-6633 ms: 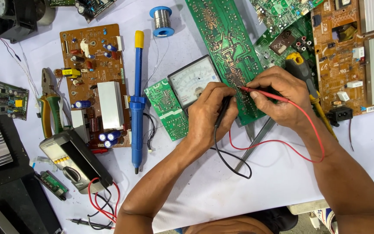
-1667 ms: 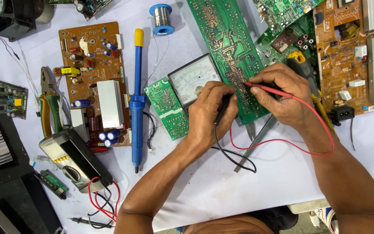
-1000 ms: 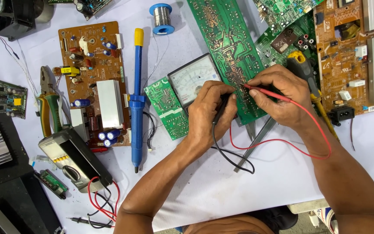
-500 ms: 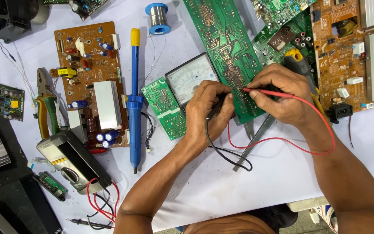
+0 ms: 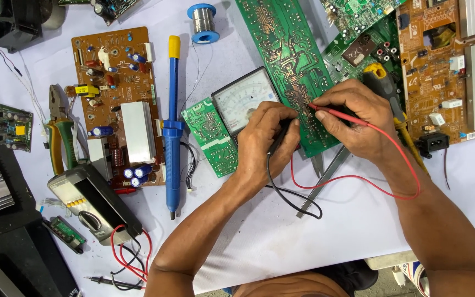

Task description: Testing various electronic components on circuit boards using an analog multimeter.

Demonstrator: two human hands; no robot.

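Note:
My left hand (image 5: 268,140) grips a black test probe (image 5: 279,138), its black lead looping down over the white table cover. My right hand (image 5: 355,118) pinches a red test probe (image 5: 331,112) whose tip rests on the solder side of a long green circuit board (image 5: 290,60). The red lead (image 5: 358,179) curls below my right wrist. An analog meter with a white dial (image 5: 243,99) lies just above my left hand, partly hidden by it.
A small green board (image 5: 211,137) lies left of the meter. A blue desoldering pump (image 5: 172,126), brown power board (image 5: 119,104), pliers (image 5: 60,132), solder spool (image 5: 202,23), second meter (image 5: 92,203) and more boards (image 5: 452,71) surround the hands.
Both hands stay on the long green board. The red probe tip has shifted slightly along the board between frames, and the view has drifted a little.

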